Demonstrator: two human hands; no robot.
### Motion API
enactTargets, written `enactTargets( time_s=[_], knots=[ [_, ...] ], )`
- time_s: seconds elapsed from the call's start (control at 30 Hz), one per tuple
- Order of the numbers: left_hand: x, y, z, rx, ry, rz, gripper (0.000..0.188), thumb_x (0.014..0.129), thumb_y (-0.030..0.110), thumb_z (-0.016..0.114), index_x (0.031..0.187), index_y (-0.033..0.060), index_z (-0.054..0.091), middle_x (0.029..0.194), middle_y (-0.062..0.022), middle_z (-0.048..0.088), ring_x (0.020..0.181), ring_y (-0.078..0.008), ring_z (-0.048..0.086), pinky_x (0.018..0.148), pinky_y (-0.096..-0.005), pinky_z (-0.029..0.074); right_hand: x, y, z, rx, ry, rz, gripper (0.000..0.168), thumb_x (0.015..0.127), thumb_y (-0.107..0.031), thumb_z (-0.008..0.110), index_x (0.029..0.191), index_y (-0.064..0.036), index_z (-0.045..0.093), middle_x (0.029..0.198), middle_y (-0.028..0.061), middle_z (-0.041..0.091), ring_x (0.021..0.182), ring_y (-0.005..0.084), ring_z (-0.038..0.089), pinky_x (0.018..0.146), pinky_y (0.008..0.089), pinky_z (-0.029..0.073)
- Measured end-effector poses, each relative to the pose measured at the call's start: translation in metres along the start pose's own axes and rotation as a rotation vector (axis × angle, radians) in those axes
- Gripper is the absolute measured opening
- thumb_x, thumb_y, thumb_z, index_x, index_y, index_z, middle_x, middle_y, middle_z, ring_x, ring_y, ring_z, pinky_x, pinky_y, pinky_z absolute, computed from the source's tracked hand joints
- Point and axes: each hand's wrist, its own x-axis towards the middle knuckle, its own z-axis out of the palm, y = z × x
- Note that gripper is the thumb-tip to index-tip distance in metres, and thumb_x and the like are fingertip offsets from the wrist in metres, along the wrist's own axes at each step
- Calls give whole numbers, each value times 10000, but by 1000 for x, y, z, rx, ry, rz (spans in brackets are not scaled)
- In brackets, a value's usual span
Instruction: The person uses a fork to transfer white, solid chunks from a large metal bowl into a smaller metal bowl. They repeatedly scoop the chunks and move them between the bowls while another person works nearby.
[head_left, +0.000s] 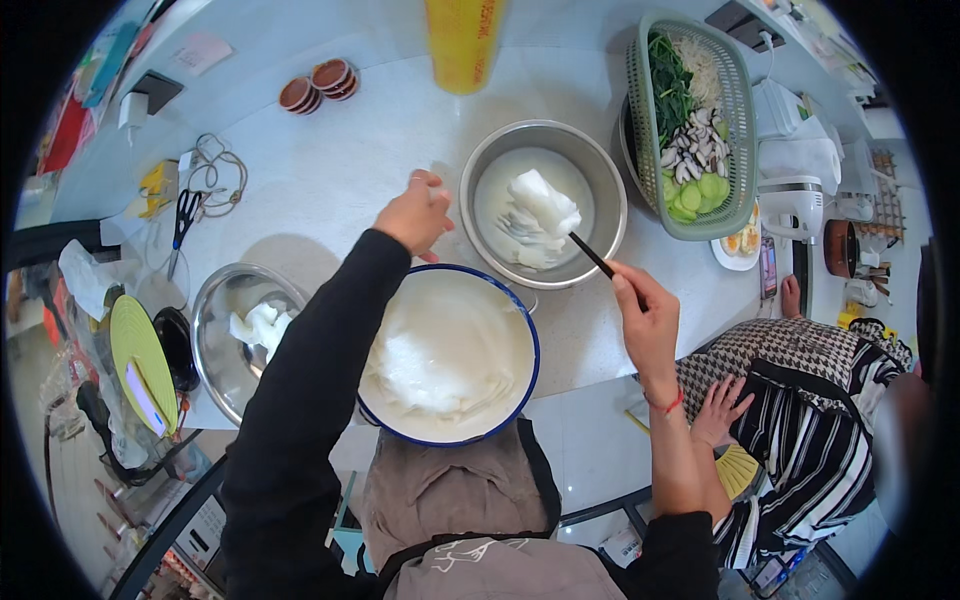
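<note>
My right hand (649, 322) grips the black handle (591, 255) of a utensil, its head buried in a thick clump of white foam (546, 202). The clump is over a round steel pot (611, 206) holding a pale mixture. My left hand (416, 217) is at the pot's left side, apart from it, with nothing visible in its loosely bent fingers. Closest to me is a white enamel basin (527, 356) with a blue rim, containing a smooth, pale foamy mixture (442, 367). A steel bowl (214, 352) with white foam (262, 328) stands on the left, partly behind my sleeve.
A green basket (739, 135) of vegetables stands at the right, near a white hand mixer (799, 202), a plate (735, 261) and a phone (768, 268). Sauce cups (319, 86), a yellow roll (463, 45) and scissors (184, 221) lie farther off. A person (802, 420) sits at my right.
</note>
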Motion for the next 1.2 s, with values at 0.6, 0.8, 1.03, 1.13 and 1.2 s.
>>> enactTargets(
  time_s=[0.6, 0.8, 1.03, 1.13, 1.2],
  knots=[
    [-405, -286, -100, -913, 938, 42, 241, 929, 256, 415, 1087, 75, 438, 649, 1, 495, 521, -46, 447, 428, -180, 391, -187, -112, 234, -255, -172, -497, 130, 897, -128, 436, 931, -28, 512, 741, 145, 562, 643, 347, 543, 548, 403, 418],
    [-442, -341, -98, -985, 900, 21, 241, 925, 262, 428, 1092, 90, 442, 665, 4, 502, 508, -33, 434, 424, -167, 363, -231, -98, 265, -500, -264, -285, 206, 936, -209, 343, 927, -19, 422, 641, 192, 523, 610, 402, 523, 529, 450, 381],
    [-452, -362, -107, -1071, 815, 128, 224, 928, 240, 420, 1081, 77, 439, 648, 15, 456, 445, -29, 353, 408, -176, 325, -245, -76, 282, -526, -132, -339, 169, 918, -207, 350, 923, -45, 400, 570, 208, 514, 552, 419, 510, 502, 508, 344],
    [-455, -372, -108, -1167, 784, 138, 192, 925, 188, 401, 1076, 73, 434, 649, 16, 440, 400, -36, 311, 394, -180, 312, -247, -72, 283, -559, -124, -352, 180, 923, -221, 335, 920, -56, 407, 576, 202, 516, 557, 415, 512, 505, 504, 345],
    [-458, -376, -108, -1203, 769, 134, 183, 916, 152, 393, 1077, 73, 431, 653, 14, 439, 390, -37, 304, 392, -180, 311, -246, -79, 286, -566, -118, -368, 177, 923, -220, 337, 913, -60, 411, 584, 197, 519, 565, 410, 516, 508, 495, 351]
  ],
)
